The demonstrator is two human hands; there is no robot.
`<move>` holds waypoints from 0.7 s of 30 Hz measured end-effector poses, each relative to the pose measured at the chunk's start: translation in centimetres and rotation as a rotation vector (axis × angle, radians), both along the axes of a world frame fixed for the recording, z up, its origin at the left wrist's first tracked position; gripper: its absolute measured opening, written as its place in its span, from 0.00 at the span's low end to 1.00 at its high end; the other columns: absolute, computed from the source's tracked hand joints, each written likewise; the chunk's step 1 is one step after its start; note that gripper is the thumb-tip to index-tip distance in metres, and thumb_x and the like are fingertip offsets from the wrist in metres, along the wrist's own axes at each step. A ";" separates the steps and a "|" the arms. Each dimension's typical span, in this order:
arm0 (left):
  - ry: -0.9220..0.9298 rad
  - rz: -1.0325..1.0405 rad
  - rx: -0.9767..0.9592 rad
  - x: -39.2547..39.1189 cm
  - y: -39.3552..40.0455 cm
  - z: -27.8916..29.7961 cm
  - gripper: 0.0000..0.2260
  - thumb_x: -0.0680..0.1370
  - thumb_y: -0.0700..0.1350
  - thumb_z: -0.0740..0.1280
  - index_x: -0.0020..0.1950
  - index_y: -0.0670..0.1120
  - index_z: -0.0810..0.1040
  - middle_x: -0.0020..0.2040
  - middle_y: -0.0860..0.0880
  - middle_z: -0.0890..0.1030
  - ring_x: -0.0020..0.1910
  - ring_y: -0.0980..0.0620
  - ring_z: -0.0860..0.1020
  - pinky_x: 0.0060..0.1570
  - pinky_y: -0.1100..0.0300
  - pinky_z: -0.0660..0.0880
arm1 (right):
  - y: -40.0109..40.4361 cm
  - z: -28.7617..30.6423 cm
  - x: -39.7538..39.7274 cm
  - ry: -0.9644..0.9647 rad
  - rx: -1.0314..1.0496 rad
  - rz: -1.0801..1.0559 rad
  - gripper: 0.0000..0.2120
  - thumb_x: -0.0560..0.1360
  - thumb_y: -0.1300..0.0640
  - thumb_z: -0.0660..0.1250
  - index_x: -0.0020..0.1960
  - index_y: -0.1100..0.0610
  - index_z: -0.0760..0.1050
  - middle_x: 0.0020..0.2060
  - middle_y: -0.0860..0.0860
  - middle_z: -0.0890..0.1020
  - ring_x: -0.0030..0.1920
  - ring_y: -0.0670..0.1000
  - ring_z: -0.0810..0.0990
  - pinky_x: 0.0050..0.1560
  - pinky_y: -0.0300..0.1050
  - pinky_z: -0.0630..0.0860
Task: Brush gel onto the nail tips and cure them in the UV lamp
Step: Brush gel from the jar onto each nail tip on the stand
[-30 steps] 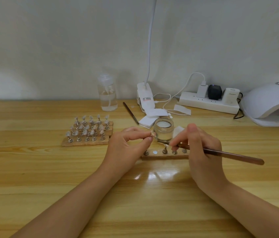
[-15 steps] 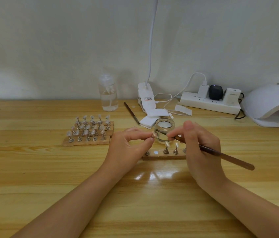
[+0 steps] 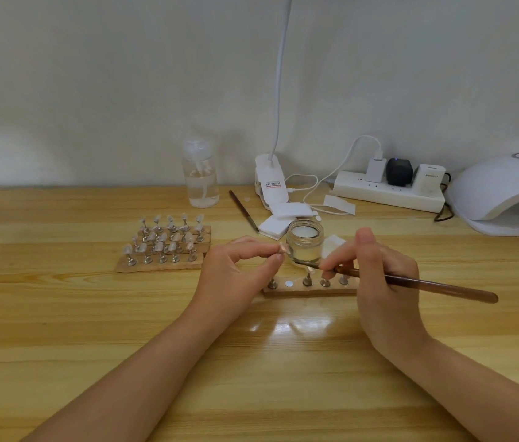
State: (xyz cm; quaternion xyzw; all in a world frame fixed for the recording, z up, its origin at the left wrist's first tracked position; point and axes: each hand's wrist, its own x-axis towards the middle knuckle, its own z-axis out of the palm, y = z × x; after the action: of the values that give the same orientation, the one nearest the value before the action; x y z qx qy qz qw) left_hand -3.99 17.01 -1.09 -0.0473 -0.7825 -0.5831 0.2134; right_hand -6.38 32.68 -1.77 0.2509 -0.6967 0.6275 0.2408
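The left hand [image 3: 235, 269] pinches a small pale nail tip [image 3: 284, 248] between thumb and forefinger, the other fingers curled under. The right hand [image 3: 382, 282] grips a long brown-handled brush [image 3: 417, 283] like a pen, its thin bristle end reaching toward the nail tip and lying close to it; whether they touch I cannot tell. Just behind and between the two hands stands a small clear glass jar [image 3: 303, 242] with pale contents. Just beyond the knuckles, between the hands, lies a short wooden holder strip [image 3: 309, 287] with metal pegs and one bare round spot. Farther out from the left hand sit stacked wooden strips [image 3: 162, 250] carrying rows of clear nail tips on pegs. Behind that stands a clear plastic bottle [image 3: 200, 177]. Far beyond the right hand, at the table [image 3: 60, 330] edge of view, rests the white domed UV lamp [image 3: 503, 193], beside a white power strip [image 3: 388, 189].
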 end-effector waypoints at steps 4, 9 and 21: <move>-0.006 0.000 0.037 0.0 0.0 -0.1 0.07 0.70 0.38 0.72 0.40 0.51 0.83 0.40 0.59 0.83 0.43 0.64 0.80 0.44 0.75 0.72 | 0.3 0.0 -0.5 -0.054 -0.090 -0.017 0.20 0.76 0.48 0.55 0.32 0.52 0.77 0.29 0.44 0.81 0.32 0.40 0.77 0.34 0.28 0.70; -0.008 -0.027 -0.013 0.0 0.1 -0.3 0.05 0.69 0.40 0.73 0.41 0.50 0.84 0.40 0.56 0.84 0.42 0.62 0.80 0.43 0.74 0.72 | 1.0 0.1 -1.4 -0.110 -0.131 -0.076 0.21 0.77 0.51 0.52 0.32 0.55 0.78 0.28 0.44 0.81 0.32 0.38 0.76 0.35 0.27 0.69; -0.015 -0.149 -0.032 0.0 0.4 -0.3 0.09 0.69 0.35 0.72 0.34 0.49 0.80 0.39 0.53 0.82 0.41 0.63 0.78 0.35 0.75 0.72 | 1.0 0.0 -1.7 -0.156 -0.146 -0.084 0.23 0.81 0.56 0.52 0.32 0.56 0.78 0.26 0.44 0.80 0.31 0.37 0.76 0.35 0.27 0.69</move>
State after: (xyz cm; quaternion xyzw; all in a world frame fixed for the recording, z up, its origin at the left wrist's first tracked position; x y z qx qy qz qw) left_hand -4.02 17.37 -1.42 -0.1044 -0.7874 -0.5853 0.1629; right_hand -8.12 33.73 -1.82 0.1536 -0.6756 0.6836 0.2294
